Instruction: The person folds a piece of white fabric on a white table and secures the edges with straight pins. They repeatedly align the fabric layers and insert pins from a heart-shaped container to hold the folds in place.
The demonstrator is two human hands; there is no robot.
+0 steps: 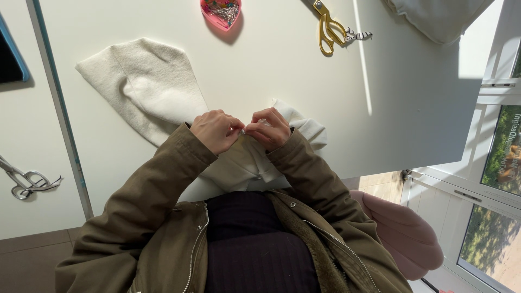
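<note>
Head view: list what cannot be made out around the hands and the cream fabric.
- Small shiny item, perhaps a pin, between the left hand and right hand: too small, and covered by curled fingers.
- Near part of the cream fabric: hidden under both hands and the olive jacket sleeves.
- Contents of the pink heart-shaped dish: cut by the top edge, too small to tell.
- Gold scissors: tips cut off at the top edge.

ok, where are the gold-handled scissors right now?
In the head view, the gold-handled scissors lie at the top edge of the white table, right of centre, between the pink heart-shaped pin dish and folded white cloth in the corner.
</note>
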